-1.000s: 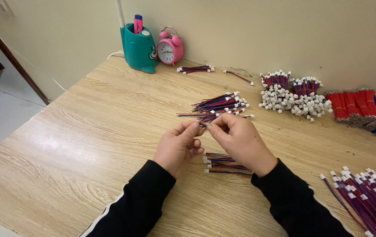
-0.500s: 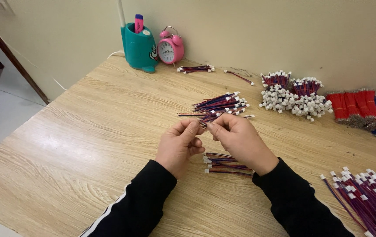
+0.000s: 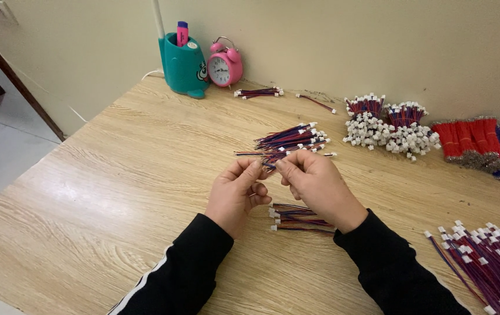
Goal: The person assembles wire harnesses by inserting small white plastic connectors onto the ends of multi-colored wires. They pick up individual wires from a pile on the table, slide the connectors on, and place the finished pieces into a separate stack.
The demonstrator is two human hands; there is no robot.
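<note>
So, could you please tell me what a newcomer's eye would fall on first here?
Mid-table, the left hand and right hand pinch thin red-and-blue wires between them, just before a loose wire pile. At the back wall stand a pink alarm clock and a teal pen holder.

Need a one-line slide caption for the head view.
Both hands, left hand and right hand, pinch one red-blue wire lead above a wooden table strewn with wire bundles.

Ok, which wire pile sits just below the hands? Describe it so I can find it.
On the wooden table, look between the two black sleeves. The small wire bundle lies flat under the right hand. It is far thinner than the loose pile beyond the fingers.
</note>
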